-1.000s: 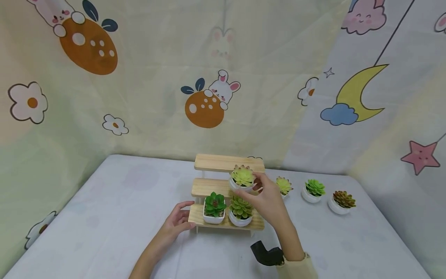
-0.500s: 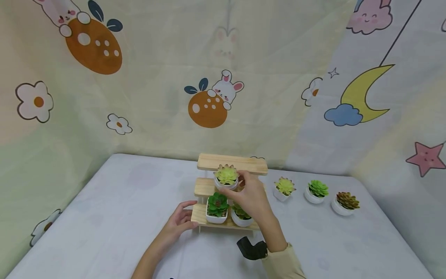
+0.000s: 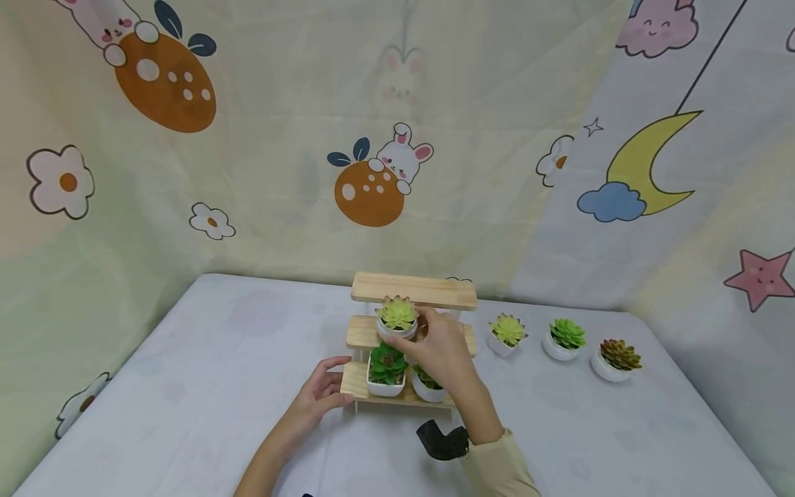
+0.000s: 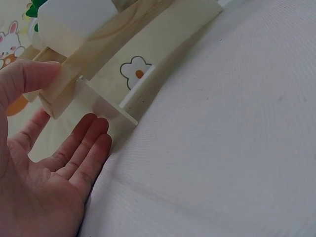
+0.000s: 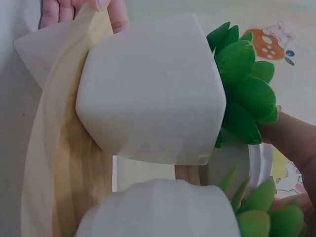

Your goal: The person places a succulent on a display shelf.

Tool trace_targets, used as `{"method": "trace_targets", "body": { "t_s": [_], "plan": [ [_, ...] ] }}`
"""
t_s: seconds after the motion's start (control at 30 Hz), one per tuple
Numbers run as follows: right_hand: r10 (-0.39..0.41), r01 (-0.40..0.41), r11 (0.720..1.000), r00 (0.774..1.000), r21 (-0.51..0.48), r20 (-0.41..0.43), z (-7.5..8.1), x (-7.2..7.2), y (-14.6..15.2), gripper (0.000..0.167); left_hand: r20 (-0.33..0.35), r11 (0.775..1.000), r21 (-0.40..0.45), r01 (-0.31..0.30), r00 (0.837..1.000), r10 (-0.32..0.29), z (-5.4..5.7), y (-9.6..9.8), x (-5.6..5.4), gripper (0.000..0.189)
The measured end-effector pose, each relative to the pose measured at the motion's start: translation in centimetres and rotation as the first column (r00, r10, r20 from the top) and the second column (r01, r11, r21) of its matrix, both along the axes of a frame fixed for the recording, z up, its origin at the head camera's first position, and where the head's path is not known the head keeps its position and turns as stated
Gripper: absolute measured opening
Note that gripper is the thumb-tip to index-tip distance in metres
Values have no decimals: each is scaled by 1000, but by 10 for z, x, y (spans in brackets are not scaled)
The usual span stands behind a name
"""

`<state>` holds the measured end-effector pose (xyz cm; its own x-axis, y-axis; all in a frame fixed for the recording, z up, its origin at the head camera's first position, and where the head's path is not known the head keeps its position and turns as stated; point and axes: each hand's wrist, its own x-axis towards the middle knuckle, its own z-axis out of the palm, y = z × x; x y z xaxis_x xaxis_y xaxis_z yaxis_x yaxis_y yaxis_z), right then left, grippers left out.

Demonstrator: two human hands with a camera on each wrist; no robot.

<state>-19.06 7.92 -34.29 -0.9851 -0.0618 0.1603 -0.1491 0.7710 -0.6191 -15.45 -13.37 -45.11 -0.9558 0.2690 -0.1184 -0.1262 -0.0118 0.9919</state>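
Observation:
A three-tier wooden plant stand [image 3: 413, 290] stands on the cloth-covered table. My left hand [image 3: 315, 397] pinches the left end of its lowest board between thumb and index finger; the left wrist view shows the other fingers extended beside a white leg [image 4: 101, 106]. With thumb and fingers, my right hand [image 3: 442, 351] grips a light-green potted succulent [image 3: 397, 314] with reddish tips, at the left part of the middle board. On the lowest board sit a dark-green succulent in a square white pot [image 5: 148, 94] and a succulent in a round white pot [image 5: 163, 212], partly hidden by my right hand.
Right of the stand are a yellow-green succulent [image 3: 508, 333], a bright-green one [image 3: 564, 338] and a brownish one [image 3: 615, 360], all in white pots. A printed cloth backdrop [image 3: 279, 172] rises behind the table. A black curved device [image 3: 442, 440] sits at my right wrist.
My right hand has carried the light-green succulent leftward along the stand, from above the right pot to the middle board's left part. My left hand keeps its place on the lowest board.

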Motion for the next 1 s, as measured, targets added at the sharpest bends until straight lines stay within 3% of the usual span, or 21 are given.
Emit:
{"method": "trace_targets", "body": {
  "t_s": [0.4, 0.5, 0.7, 1.0],
  "plan": [
    [56, -56, 998, 998, 38, -17, 3, 1, 0, 57, -18, 1000, 2, 1, 1000, -1, 1, 0, -1, 62],
    [61, -61, 998, 998, 25, -4, 2, 2, 1, 61, -18, 1000, 3, -3, 1000, 3, 1, -1, -1, 62],
    [56, -54, 997, 998, -49, 40, 2, 4, 8, 70, -9, 1000, 10, -7, 1000, 7, -1, 0, -1, 62],
    [70, -71, 971, 997, -227, -12, 1, 12, 30, 54, -15, 1000, 11, -15, 1000, 15, -1, 0, -1, 62]
  ]
}}
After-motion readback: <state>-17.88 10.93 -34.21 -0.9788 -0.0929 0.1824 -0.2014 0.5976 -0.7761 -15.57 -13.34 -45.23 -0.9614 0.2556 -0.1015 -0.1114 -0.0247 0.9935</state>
